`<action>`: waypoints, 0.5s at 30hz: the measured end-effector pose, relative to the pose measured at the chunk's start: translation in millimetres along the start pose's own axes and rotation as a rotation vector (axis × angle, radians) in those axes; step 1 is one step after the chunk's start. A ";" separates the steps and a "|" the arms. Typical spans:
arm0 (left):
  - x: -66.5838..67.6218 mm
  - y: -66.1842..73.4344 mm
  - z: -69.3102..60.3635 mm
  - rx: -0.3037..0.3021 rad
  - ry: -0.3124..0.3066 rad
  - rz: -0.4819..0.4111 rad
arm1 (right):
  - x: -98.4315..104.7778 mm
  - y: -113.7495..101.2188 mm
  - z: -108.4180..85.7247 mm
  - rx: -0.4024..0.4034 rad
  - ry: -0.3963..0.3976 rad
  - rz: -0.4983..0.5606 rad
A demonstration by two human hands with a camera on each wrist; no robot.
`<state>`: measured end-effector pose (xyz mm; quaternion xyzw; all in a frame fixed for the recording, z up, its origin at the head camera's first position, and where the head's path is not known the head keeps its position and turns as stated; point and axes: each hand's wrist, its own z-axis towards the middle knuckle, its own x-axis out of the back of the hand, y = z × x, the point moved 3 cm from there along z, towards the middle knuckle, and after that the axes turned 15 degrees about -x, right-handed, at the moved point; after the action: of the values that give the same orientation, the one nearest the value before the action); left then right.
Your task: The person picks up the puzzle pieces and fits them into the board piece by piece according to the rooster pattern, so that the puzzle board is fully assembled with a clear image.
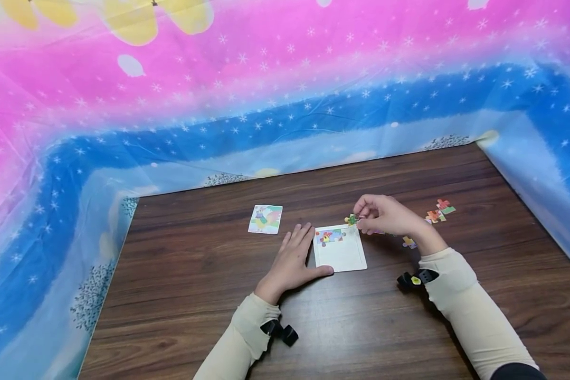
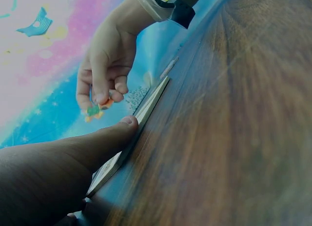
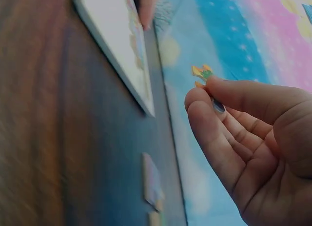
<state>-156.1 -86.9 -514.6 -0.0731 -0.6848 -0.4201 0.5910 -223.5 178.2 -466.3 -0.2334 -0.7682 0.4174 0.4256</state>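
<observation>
My right hand (image 1: 388, 215) pinches a small green and yellow jigsaw piece (image 1: 351, 219) between thumb and fingertips, just over the upper right edge of a white square puzzle tray (image 1: 340, 258). In the right wrist view the same piece (image 3: 206, 73) pokes out past the fingertips, part of it hidden by them. Several colourful pieces (image 1: 331, 237) lie along the tray's top, from its upper left corner. With fingers spread and straight, my left hand (image 1: 292, 259) rests at the tray's left side, its thumb (image 2: 124, 131) on the near edge.
A picture card (image 1: 265, 219) lies on the dark wooden table (image 1: 180, 295) left of the tray. Loose jigsaw pieces (image 1: 435, 216) are scattered to the right, one piece (image 1: 409, 242) close to the right wrist. A pink and blue cloth (image 1: 266, 95) hangs behind the table.
</observation>
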 end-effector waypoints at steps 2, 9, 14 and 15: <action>0.0 0.0 -0.4 0.003 -0.004 -0.001 | -5.2 -1.0 2.6 0.024 -0.010 -0.025; 0.6 0.6 -0.4 0.006 -0.011 0.006 | -23.7 -2.9 9.2 0.061 -0.051 -0.059; 1.7 2.1 -1.4 0.008 -0.010 -0.008 | -41.1 -3.4 12.6 0.010 -0.099 -0.037; 1.9 2.4 -1.7 0.008 -0.009 -0.011 | -43.8 -3.4 13.4 0.005 -0.089 -0.051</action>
<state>-153.9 -87.2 -511.9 -0.0691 -0.6895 -0.4203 0.5858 -211.7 139.2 -487.5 -0.1940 -0.7911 0.4181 0.4020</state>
